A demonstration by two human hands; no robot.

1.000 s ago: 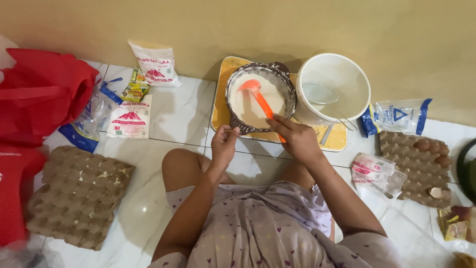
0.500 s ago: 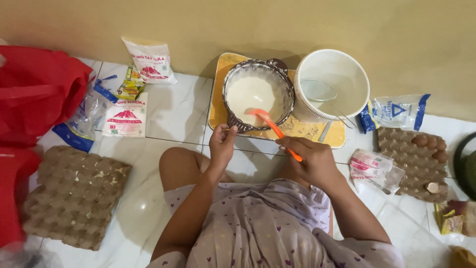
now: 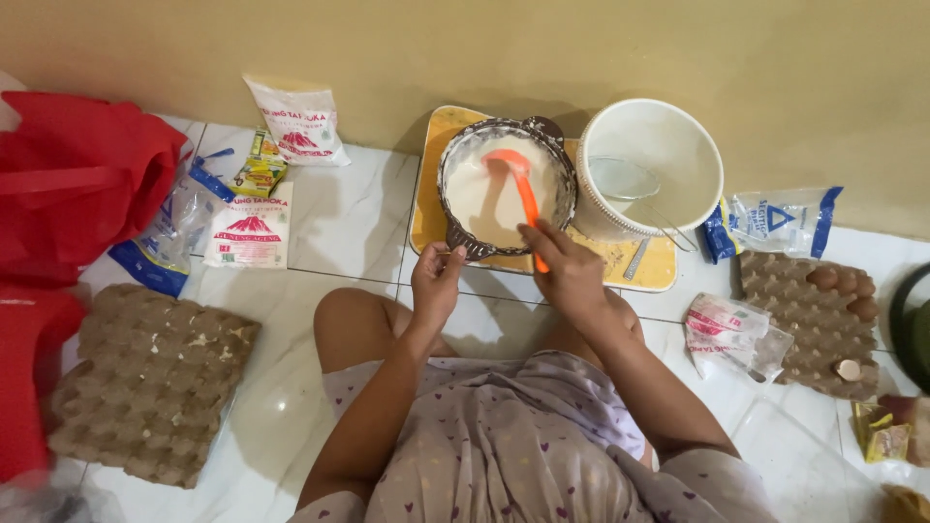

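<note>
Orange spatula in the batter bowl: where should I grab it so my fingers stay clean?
Grab the orange spatula by the bare lower end of its handle, coming from the near side of the bowl. The blade sits in the pale batter at the far side, and the handle slopes back over the near rim, where the right hand holds it. The left hand steadies the bowl's rim.

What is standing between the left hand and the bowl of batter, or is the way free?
Nothing visible is in the way. The left hand is already at the near rim of the bowl, its fingers touching it. The right hand holds the orange spatula in the batter.
</note>
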